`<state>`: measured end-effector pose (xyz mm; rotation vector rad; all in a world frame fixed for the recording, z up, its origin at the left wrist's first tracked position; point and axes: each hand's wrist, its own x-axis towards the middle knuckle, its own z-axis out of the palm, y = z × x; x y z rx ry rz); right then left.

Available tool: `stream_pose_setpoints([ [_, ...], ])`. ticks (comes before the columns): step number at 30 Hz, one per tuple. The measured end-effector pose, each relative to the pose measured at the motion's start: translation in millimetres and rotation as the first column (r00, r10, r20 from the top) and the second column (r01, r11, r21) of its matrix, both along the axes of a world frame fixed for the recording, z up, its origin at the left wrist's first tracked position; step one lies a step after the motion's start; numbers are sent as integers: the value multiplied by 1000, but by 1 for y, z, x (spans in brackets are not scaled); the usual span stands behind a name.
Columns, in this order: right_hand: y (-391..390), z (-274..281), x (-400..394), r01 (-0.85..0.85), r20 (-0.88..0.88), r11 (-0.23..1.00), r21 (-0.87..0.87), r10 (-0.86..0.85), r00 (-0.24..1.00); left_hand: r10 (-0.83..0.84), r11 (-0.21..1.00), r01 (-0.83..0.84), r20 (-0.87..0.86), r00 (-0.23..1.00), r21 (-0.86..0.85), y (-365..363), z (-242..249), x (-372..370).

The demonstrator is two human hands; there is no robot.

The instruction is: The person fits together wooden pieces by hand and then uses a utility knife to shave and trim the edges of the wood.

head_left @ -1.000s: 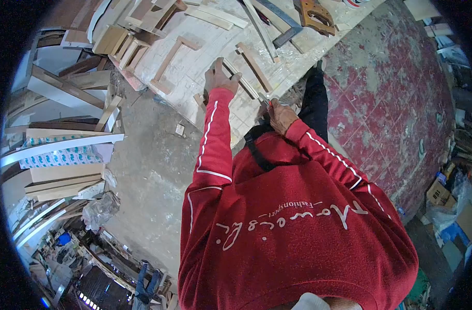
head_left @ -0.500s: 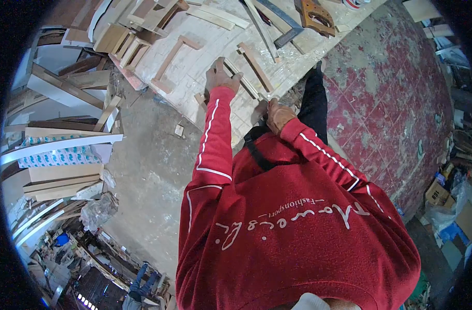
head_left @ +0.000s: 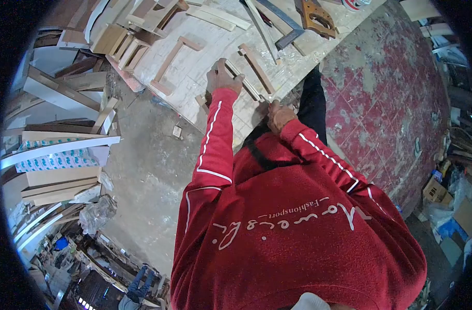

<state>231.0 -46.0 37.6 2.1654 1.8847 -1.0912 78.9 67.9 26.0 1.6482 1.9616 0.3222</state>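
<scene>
- The step in hand seems to be steadying the pale strip [head_left: 249, 84] for work at its near end; more work there calls for a firm hold.
- Left hand [head_left: 225, 80] grips the strip; right hand [head_left: 281, 116] curls just beside its near end, though whether around anything, I cannot tell.
- The strip looks straight and slim, on the worktable [head_left: 194, 72], left of a brown bar [head_left: 255, 67].
</scene>
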Motion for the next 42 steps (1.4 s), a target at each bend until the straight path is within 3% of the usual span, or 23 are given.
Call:
stream_pose_setpoints([
  [3,-3,-11,-1,52,-77,998,-19,-53,996,16,1000,-16,2,1000,-10,0,3,1],
  [6,3,-11,0,-46,17,999,20,46,999,40,998,-40,0,999,-44,-1,4,2],
  [8,13,-13,5,-265,44,964,-32,266,963,35,999,-34,5,999,-23,2,2,3],
  [9,10,-14,5,-266,48,964,-31,267,963,12,1000,-12,-3,1000,15,1,1,2],
  [11,-3,-14,2,-81,-22,996,49,82,996,-3,999,4,-11,1000,54,2,-2,1],
  [12,-8,-16,2,8,-95,983,183,9,995,21,1000,-21,-6,1000,4,2,5,3],
  [16,-4,-30,7,-19,-40,985,170,26,999,48,997,-49,-13,999,-68,2,5,3],
  [18,5,-34,11,-284,-14,926,248,296,955,32,998,-33,-18,999,-60,1,4,2],
  [19,2,-32,9,-282,-9,926,251,294,956,27,998,-28,-20,999,-51,2,4,3],
  [21,-8,-26,2,33,-72,985,171,-21,997,30,999,-31,-14,999,-38,4,2,4],
  [22,-9,-23,2,71,-132,983,170,-48,990,32,999,-33,-17,999,-33,2,1,2],
  [26,-7,-9,0,108,-111,991,82,-98,989,36,998,-36,-17,999,-48,2,3,3],
  [28,0,-14,3,-1,-66,995,96,7,998,31,999,-31,-10,999,-21,1,2,2],
  [31,1,-8,3,-10,-57,999,51,13,998,20,1000,-20,-19,1000,-21,2,3,2],
  [32,-6,-17,3,23,-112,988,156,-6,994,22,1000,-22,-17,1000,-21,3,3,3],
  [37,-17,-25,4,52,-134,984,172,-29,991,-15,1000,15,17,1000,-2,2,2,0],
  [42,-13,-31,6,22,-109,998,61,-15,994,-10,1000,10,17,1000,16,1,-6,-1],
])
